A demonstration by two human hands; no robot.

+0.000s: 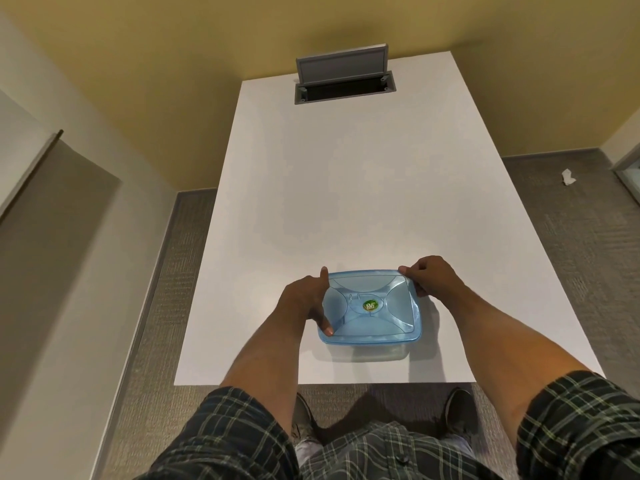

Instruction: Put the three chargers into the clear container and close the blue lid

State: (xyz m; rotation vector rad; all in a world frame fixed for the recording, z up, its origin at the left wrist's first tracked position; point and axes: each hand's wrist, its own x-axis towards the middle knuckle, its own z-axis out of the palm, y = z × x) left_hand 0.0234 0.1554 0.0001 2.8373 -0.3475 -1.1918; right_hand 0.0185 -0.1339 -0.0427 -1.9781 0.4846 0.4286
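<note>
The translucent blue lid [370, 306] with a green sticker in its middle lies on top of the clear container [372, 353], near the front edge of the white table [346, 188]. My left hand [306, 301] grips the lid's left edge, index finger at the far left corner and thumb at the near left corner. My right hand [434, 277] pinches the lid's far right corner and right edge. No chargers are visible; the lid hides what lies inside the container.
A grey cable hatch [344, 86] with its flap raised sits at the table's far end. Grey carpet surrounds the table, with a crumpled white paper [568, 177] on the floor at right. My shoes show under the front edge.
</note>
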